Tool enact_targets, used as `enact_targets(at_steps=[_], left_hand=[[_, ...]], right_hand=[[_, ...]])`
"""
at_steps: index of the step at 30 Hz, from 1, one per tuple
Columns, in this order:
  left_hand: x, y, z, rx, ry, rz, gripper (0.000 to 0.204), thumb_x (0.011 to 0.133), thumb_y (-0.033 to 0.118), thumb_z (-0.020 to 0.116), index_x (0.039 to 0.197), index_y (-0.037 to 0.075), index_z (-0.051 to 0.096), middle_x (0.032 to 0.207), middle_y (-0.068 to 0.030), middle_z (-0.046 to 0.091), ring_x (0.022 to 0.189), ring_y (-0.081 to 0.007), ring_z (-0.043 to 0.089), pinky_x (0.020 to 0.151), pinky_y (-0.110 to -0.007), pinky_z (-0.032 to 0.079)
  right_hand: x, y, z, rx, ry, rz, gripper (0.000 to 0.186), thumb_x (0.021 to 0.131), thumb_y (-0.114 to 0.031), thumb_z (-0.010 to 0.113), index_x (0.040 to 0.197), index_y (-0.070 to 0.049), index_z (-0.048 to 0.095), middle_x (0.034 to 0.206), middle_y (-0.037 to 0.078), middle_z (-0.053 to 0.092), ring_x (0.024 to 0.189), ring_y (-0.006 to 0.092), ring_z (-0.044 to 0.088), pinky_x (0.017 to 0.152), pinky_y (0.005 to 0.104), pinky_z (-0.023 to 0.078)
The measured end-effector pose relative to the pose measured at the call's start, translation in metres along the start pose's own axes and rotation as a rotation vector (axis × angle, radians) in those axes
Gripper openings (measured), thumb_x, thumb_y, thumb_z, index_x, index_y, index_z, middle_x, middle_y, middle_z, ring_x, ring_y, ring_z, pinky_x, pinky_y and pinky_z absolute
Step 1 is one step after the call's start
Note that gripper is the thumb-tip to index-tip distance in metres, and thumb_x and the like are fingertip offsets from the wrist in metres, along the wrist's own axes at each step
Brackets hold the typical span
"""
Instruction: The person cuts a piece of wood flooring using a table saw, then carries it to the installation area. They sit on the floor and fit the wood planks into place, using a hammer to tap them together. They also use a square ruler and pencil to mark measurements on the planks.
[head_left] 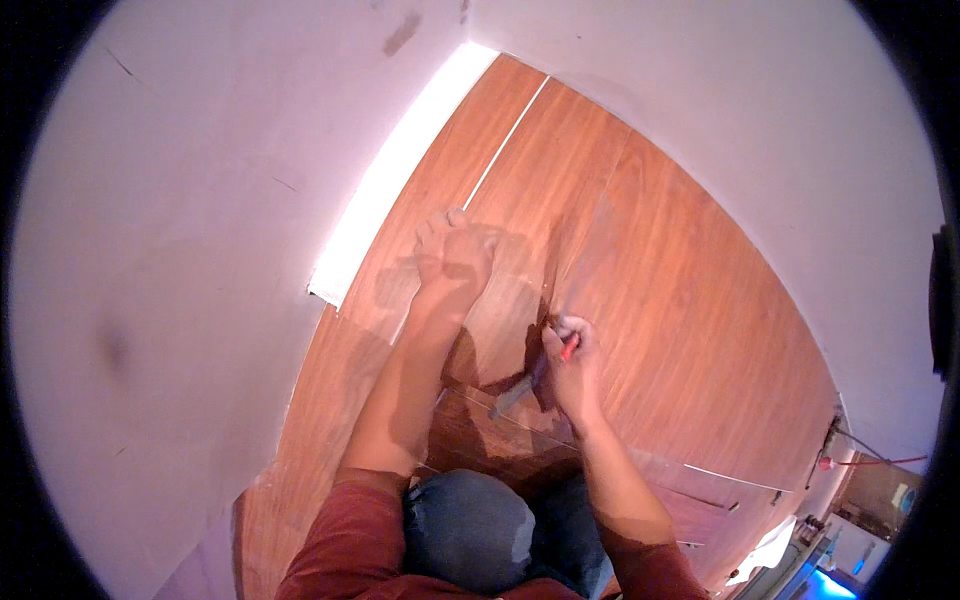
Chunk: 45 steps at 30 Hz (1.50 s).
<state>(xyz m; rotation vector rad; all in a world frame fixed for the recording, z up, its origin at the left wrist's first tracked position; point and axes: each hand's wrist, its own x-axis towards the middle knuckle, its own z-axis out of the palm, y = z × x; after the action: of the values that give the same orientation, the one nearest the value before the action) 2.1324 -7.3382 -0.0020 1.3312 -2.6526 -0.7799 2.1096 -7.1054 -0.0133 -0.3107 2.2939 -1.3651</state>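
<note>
My left hand [455, 250] reaches forward over the wood-look floor planks [660, 270], close to a thin white line [508, 140] between two boards. Its outline is doubled by blur, but the fingers look stretched out, with nothing seen in them. Nearer to me and to the right, my right hand [575, 375] is closed around a slim tool with a red end [570, 347]. The fingers hide most of the tool, so its kind does not show. Just left of that hand, a flat grey strip [512, 397] appears, blurred, above the planks.
Pale walls stand on the left [180, 260] and right [780, 130], meeting at a far corner. A bright white strip [400, 170] follows the left wall's foot. At lower right lie a red cable [880, 460] and assorted gear beside a glowing blue screen [830, 585]. My knee [470, 530] is below.
</note>
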Motion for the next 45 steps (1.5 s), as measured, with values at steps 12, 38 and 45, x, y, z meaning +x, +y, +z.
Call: enact_targets(at_steps=[12, 38, 45], left_hand=[[-0.002, -0.028, -0.029, 0.14, -0.269, -0.054, 0.042, 0.095, 0.035, 0.068, 0.117, 0.0, 0.065, 0.129, -0.0228, 0.063, 0.121, -0.0414, 0.059, 0.102, -0.049, 0.049], [0.135, -0.054, 0.007, 0.203, 0.128, 0.266, 0.063, 0.095, 0.037, 0.067, 0.149, 0.011, 0.049, 0.16, -0.0161, 0.04, 0.151, -0.0396, 0.029, 0.125, -0.054, 0.021], [0.139, -0.049, -0.001, 0.166, 0.07, 0.25, 0.063, 0.093, 0.035, 0.068, 0.149, 0.011, 0.048, 0.159, -0.0176, 0.04, 0.151, -0.0409, 0.029, 0.125, -0.054, 0.02]], right_hand=[[-0.054, -0.032, 0.047, 0.039, -0.137, -0.216, 0.028, 0.097, -0.019, 0.072, 0.114, -0.002, 0.057, 0.091, 0.009, 0.058, 0.081, 0.0193, 0.058, 0.075, 0.034, 0.051], [0.397, -0.12, 0.063, -1.175, -0.164, -0.887, 0.041, 0.094, -0.016, 0.056, 0.135, -0.015, 0.061, 0.121, 0.011, 0.064, 0.118, 0.0307, 0.064, 0.092, 0.0438, 0.056], [0.411, -0.11, 0.063, -1.197, -0.215, -0.912, 0.047, 0.093, -0.012, 0.057, 0.14, -0.016, 0.059, 0.129, 0.011, 0.062, 0.118, 0.031, 0.063, 0.097, 0.0417, 0.054]])
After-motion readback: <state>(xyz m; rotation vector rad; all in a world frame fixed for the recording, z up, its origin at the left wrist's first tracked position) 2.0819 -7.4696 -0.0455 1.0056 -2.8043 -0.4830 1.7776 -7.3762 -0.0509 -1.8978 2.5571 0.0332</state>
